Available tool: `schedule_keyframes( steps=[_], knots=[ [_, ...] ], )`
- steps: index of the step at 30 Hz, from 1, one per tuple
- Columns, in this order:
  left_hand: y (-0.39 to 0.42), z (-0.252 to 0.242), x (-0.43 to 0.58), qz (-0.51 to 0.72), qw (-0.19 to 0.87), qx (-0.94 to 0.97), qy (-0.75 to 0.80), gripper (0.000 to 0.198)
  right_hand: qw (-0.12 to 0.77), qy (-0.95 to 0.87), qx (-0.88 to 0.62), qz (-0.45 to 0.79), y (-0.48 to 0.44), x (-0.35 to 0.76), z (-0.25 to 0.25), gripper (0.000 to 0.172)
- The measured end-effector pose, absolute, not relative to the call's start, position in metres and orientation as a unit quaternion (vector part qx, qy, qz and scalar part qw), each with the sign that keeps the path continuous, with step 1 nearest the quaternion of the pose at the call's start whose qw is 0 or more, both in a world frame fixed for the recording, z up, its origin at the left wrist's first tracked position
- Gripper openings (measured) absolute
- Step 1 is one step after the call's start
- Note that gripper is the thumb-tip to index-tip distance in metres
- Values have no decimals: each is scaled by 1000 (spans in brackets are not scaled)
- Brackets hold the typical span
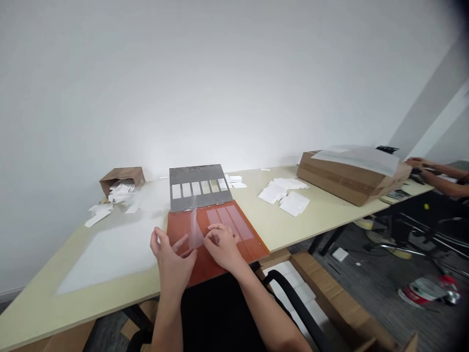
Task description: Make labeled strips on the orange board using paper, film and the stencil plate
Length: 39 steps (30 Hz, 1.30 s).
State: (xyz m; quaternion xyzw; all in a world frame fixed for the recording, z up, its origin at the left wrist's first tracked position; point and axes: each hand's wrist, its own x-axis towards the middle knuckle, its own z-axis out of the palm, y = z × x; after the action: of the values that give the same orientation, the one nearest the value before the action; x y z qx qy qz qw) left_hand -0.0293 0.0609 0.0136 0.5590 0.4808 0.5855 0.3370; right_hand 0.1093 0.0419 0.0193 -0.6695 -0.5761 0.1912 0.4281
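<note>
My left hand (172,264) grips a clear plastic sheet (193,222), which stands up on edge and is partly see-through. Beneath both hands lies an orange-red board (242,215), hinged to a grey metal plate (196,174) behind it. The plate has a row of rectangular openings with pale pieces showing in them. On the board's right half rest clear strips (234,217). My right hand (223,249) is over the middle of the board, its thumb and fingertips pinched together; what they hold, if anything, I cannot make out.
White paper pieces (293,203) lie right of the plate. A small carton (124,173) spills white pieces at the left, beside a white sheet (110,254). A long cardboard box (340,178) stands at right, near another person's hands (419,164). An open box (330,288) sits below the table.
</note>
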Motion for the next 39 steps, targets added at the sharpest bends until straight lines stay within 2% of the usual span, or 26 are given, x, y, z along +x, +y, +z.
schedule_keyframes(
  steps=[10, 31, 39],
  knots=[
    [65, 16, -36, 552, 284, 585, 521, 113, 446, -570, -664, 190, 42, 111, 19, 11],
    [72, 2, -46, 581, 269, 537, 549, 116, 375, -599, -698, 117, 34, 107, 6, 13],
    [76, 12, -51, 594, 241, 492, 590, 105, 372, -601, -698, 115, 31, 109, 6, 13]
  ],
)
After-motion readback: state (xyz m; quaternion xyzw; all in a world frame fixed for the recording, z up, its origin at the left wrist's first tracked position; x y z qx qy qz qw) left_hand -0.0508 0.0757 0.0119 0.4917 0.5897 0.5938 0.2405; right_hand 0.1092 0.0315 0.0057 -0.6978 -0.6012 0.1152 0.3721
